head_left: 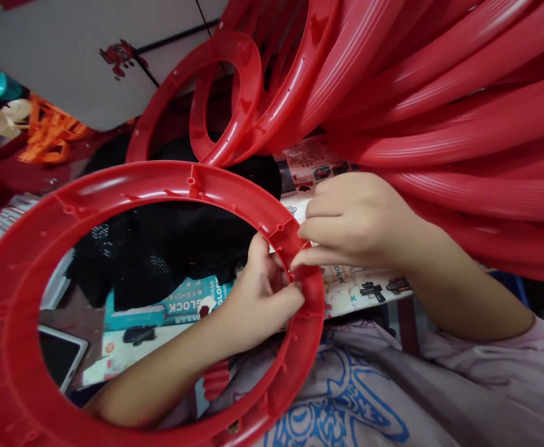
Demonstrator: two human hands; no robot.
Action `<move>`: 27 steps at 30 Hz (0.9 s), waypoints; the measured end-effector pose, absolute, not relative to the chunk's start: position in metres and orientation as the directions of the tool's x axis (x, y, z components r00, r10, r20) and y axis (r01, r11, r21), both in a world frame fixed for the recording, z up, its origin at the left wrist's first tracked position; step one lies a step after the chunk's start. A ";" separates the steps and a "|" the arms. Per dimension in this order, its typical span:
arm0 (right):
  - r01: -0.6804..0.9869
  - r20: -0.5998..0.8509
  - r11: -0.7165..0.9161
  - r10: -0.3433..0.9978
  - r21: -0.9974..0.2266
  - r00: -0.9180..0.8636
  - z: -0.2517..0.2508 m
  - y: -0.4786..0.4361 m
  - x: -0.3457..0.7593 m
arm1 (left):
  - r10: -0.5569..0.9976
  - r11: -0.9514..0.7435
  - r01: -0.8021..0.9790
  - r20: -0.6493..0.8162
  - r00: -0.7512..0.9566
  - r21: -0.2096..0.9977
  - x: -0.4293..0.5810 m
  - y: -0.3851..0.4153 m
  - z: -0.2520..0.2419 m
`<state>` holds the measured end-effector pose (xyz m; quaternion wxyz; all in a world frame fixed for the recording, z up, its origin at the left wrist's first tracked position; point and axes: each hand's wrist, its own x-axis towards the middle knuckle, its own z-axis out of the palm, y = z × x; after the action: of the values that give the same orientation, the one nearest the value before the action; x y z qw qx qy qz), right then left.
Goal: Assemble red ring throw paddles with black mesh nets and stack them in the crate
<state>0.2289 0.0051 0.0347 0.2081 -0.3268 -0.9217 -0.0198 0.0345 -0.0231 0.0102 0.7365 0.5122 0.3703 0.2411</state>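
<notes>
White-edged tablet (60,357), orange plastic pieces (48,131)

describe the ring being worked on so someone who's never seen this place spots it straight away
From the bank of ribbed red pieces at upper right, look down and left to the big red ring. The left forearm shows through its opening. Unlike the red rings behind it, this one is held by the left hand, with the right hand at its right side.

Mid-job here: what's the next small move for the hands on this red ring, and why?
I'd probably have the right hand press lightly into the channel of the red ring: its fingertips are right there, and the left hand grips the inner edge close by, which should brace it. What lies under those fingertips is hidden, so gentle pressure seems wiser.
</notes>
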 end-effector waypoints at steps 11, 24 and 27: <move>0.494 0.428 0.835 0.548 -0.242 -0.718 0.037 0.006 0.227 | 0.627 0.117 0.237 -0.257 0.736 0.964 0.019 -0.025 0.005; 0.468 0.437 0.739 0.668 -0.485 -0.602 0.041 0.002 0.230 | 0.584 0.250 0.159 -0.279 0.762 0.955 0.022 -0.026 0.011; 0.463 0.436 0.742 0.664 -0.484 -0.608 0.042 0.001 0.230 | 0.613 0.249 0.192 -0.308 0.728 0.949 0.022 -0.026 0.008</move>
<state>0.2297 0.0011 0.0417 0.3064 -0.3196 -0.8816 0.1635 0.0218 -0.0258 0.0082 0.7142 0.5948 0.3383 0.1475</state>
